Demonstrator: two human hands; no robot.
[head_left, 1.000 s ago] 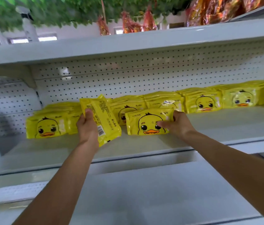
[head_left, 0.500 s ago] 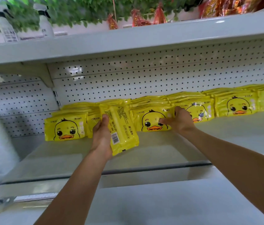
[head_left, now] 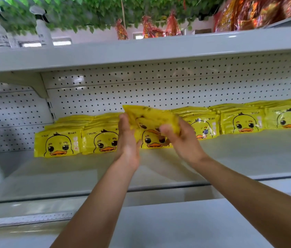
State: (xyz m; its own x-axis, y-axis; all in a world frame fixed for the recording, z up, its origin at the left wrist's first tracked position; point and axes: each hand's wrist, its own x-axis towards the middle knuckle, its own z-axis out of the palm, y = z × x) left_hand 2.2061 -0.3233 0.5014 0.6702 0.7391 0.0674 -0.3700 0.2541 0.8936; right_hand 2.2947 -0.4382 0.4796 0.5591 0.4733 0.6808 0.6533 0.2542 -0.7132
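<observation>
The left hand [head_left: 128, 140] and right hand [head_left: 182, 140] reach up from the near edge and together grasp one yellow wipes pack [head_left: 151, 117]. The left hand grips its left end and the right hand pinches its right end with the thumb on the near face. The pack is lifted off the shelf and tilted, its left corner highest, and its print is blurred. Below the forearms lies the pale lower shelf [head_left: 176, 221], nearest of all. Beyond it is the middle shelf [head_left: 230, 158], whose front part is bare. At its back stands a row of duck wipes packs [head_left: 243, 122], upright and touching side by side, running from left of the hands to the far right edge. The held pack hangs just in front of this row, partly covering one standing pack [head_left: 152, 141]. Behind the row rises the white pegboard panel [head_left: 141, 86]. Above that, the top shelf [head_left: 141, 49] carries two white spray bottles [head_left: 42, 31] on the left and red-gold wrapped goods [head_left: 257, 11] on the right, under green leaves [head_left: 87, 11].
</observation>
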